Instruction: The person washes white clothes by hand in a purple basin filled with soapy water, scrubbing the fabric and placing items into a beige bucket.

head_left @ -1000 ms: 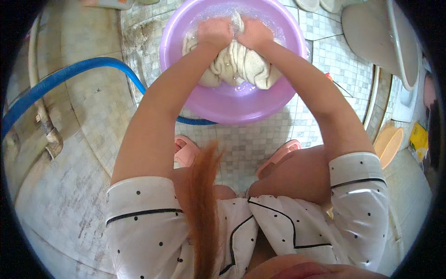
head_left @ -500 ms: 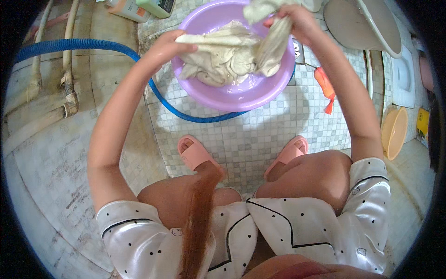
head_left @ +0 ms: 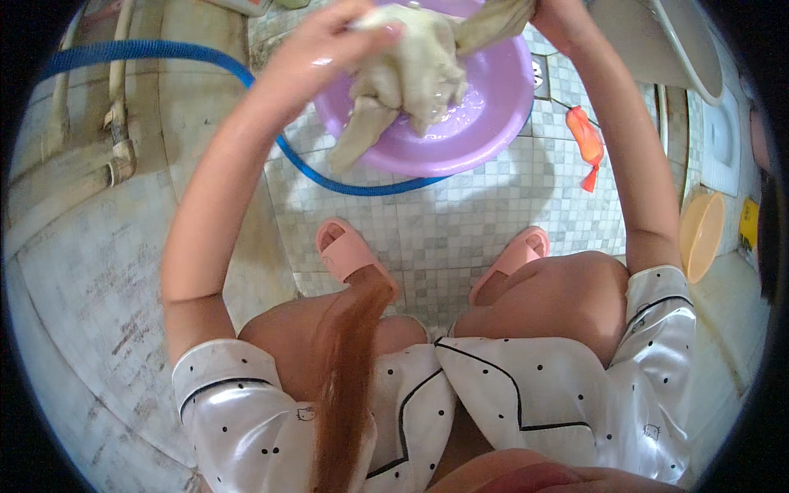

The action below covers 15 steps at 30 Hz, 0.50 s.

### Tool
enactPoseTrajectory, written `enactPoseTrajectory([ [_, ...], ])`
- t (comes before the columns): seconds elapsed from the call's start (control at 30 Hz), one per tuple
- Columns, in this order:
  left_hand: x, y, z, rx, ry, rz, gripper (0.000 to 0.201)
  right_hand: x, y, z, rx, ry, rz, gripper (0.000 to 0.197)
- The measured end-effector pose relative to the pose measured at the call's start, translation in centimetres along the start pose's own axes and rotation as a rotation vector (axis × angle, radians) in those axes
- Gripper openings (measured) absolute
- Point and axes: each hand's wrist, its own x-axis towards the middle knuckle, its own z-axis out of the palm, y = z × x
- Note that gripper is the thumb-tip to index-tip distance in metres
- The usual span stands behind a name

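Observation:
A wet off-white garment (head_left: 415,70) hangs bunched above a lilac plastic basin (head_left: 503,107) with a little water in it. My left hand (head_left: 333,45), slightly blurred, is closed on the left side of the bundle. A twisted length of the same cloth stretches right to my right hand (head_left: 563,20), which grips its end at the top edge of the view; some of those fingers are cut off. One sleeve-like end droops over the basin's near-left rim.
A blue ribbed hose (head_left: 329,182) curves round the basin's near side. To the right lie an orange packet (head_left: 585,140), a floor drain (head_left: 538,72) and a yellow-orange bowl (head_left: 703,238). Pipes (head_left: 119,123) run along the left wall. My feet in pink slippers (head_left: 353,255) stand on the tiles.
The garment has been lifted and gathered up from the basin. My left hand has moved up and right with it, while the right hand has gone farther toward the top right.

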Motion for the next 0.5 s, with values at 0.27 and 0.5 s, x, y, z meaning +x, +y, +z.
enactPoseTrajectory([
  [0.27,-4.3,-10.7,3.4,0.847,0.029,-0.164,0.029,-1.4,2.6,3.4,-1.197,-0.377,0.02,0.031],
  [0.5,0.6,-11.8,2.7,0.82,0.078,0.132,0.036,1.5,5.7,4.4,-1.523,-0.348,0.312,0.056],
])
